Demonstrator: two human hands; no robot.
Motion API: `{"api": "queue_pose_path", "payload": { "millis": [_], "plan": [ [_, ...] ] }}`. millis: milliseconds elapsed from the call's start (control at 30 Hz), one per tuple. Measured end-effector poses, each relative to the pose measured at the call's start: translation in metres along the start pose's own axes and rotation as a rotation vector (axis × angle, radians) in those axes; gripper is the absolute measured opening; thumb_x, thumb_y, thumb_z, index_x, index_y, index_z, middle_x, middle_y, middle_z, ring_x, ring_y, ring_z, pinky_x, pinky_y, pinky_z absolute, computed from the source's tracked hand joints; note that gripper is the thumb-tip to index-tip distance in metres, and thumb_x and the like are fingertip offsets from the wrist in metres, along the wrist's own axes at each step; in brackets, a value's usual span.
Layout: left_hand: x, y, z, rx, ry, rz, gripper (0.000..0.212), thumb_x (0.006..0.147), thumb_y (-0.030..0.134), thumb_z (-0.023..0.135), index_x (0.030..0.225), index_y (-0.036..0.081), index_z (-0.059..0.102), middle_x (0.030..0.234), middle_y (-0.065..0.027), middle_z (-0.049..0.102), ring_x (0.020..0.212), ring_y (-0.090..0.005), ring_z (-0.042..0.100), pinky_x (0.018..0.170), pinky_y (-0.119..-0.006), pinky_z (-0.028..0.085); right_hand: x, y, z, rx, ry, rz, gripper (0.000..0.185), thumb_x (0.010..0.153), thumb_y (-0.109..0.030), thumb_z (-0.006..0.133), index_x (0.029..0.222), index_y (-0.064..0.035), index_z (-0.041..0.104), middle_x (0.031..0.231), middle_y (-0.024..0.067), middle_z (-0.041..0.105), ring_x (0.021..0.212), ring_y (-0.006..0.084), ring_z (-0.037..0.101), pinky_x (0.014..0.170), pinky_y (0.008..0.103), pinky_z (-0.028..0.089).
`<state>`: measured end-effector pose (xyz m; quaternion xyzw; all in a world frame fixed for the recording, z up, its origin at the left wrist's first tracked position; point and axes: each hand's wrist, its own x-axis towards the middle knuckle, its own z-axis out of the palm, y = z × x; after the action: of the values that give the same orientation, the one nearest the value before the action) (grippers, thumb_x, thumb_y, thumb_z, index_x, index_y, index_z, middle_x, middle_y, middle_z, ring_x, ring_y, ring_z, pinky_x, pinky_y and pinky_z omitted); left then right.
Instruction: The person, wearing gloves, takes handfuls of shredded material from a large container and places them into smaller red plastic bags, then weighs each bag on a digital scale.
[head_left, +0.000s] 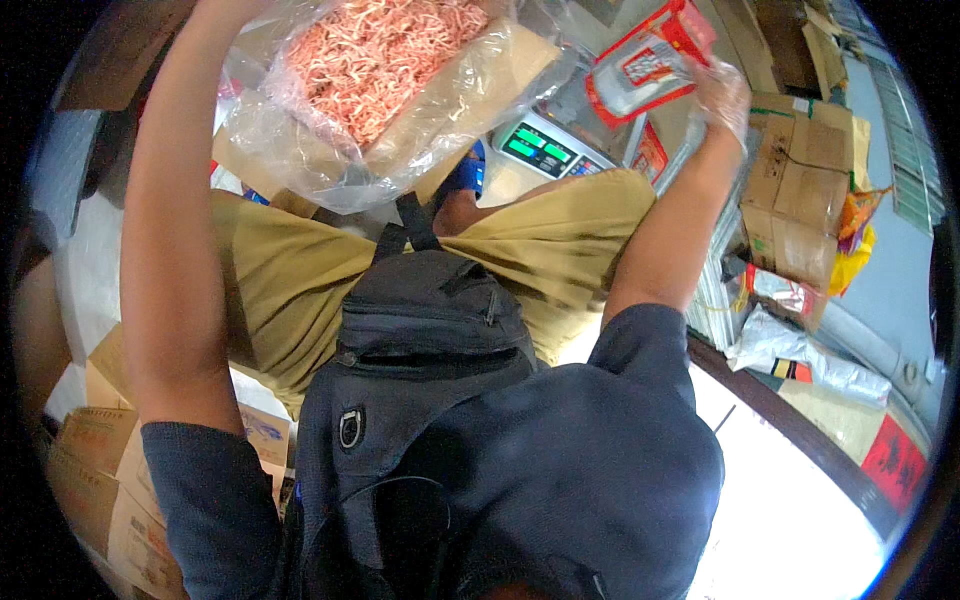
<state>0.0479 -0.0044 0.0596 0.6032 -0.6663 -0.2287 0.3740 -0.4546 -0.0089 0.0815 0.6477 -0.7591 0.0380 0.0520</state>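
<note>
My right hand (724, 97), in a clear plastic glove, grips a red-edged pouch with a clear panel (641, 67) by one end. The pouch hangs tilted over a digital scale (551, 146) with lit green displays, and bears writing. Before me, a cardboard box (517, 56) lined with a clear plastic bag (420, 161) holds a heap of pinkish, shredded dried food (382, 64); its exact kind I cannot tell. Up past the box's left side reaches my left arm (176, 225). The left hand itself is beyond the top edge, out of view.
A strapped cardboard carton (799, 165) stands at right, beside a stack of flat sheets (716, 262). Below it lie a silvery plastic bag (810, 352) and a red-and-white packet (780, 289). More cartons (90, 480) are at lower left. A black bag (435, 322) hangs across my front.
</note>
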Motion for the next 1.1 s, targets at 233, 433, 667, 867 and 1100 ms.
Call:
{"api": "queue_pose_path", "payload": {
  "millis": [233,433,667,867,1100],
  "plan": [
    [-0.014,0.043,-0.007,-0.126,-0.124,-0.056,0.047,0.081,0.012,0.069,0.126,0.001,0.061,0.099,-0.0134,0.070,0.089,-0.0154,0.064,0.081,-0.029,0.051,-0.041,-0.073,-0.091,0.274,0.437,-0.371,0.037,0.084,-0.041,0.071,0.105,-0.0107,0.072,0.095,0.0147,0.070,0.079,0.0296,0.065,0.076,0.0326,0.051],
    [-0.002,0.029,0.004,-0.842,-0.150,0.071,0.047,0.084,0.025,0.075,0.122,0.000,0.062,0.095,-0.0054,0.068,0.079,-0.0116,0.060,0.073,-0.028,0.050,-0.045,-0.212,-0.069,0.705,0.164,-0.615,0.017,0.079,-0.012,0.073,0.093,-0.0018,0.072,0.084,0.0133,0.070,0.074,0.0230,0.065,0.068,0.0322,0.050],
    [-0.024,-0.044,0.008,-0.739,-0.055,-0.243,0.020,0.095,0.017,0.063,0.099,-0.001,0.069,0.084,-0.0039,0.068,0.068,-0.0116,0.060,0.063,-0.028,0.051,-0.015,-0.277,0.008,0.916,-0.177,-0.937,0.031,0.082,-0.022,0.070,0.110,-0.0091,0.070,0.104,0.0137,0.070,0.095,0.0275,0.065,0.083,0.0355,0.049],
    [-0.048,-0.119,0.022,-0.662,0.048,-0.336,0.015,0.095,0.011,0.061,0.099,-0.002,0.068,0.086,-0.0055,0.070,0.075,-0.0118,0.064,0.064,-0.030,0.054,-0.008,-0.311,0.068,0.507,-0.305,-0.734,0.031,0.080,-0.027,0.071,0.106,-0.0099,0.070,0.105,0.0165,0.068,0.095,0.0342,0.064,0.085,0.0402,0.050],
    [-0.058,-0.137,-0.009,-0.315,0.020,-0.392,0.031,0.093,0.032,0.065,0.108,0.006,0.070,0.099,-0.0036,0.070,0.085,-0.0084,0.061,0.078,-0.026,0.049,-0.033,-0.345,0.107,1.660,-0.742,-0.548,0.078,0.074,-0.004,0.080,0.141,-0.0023,0.040,0.120,0.0062,0.060,0.092,0.0141,0.060,0.072,0.0250,0.053]
  ]
}}
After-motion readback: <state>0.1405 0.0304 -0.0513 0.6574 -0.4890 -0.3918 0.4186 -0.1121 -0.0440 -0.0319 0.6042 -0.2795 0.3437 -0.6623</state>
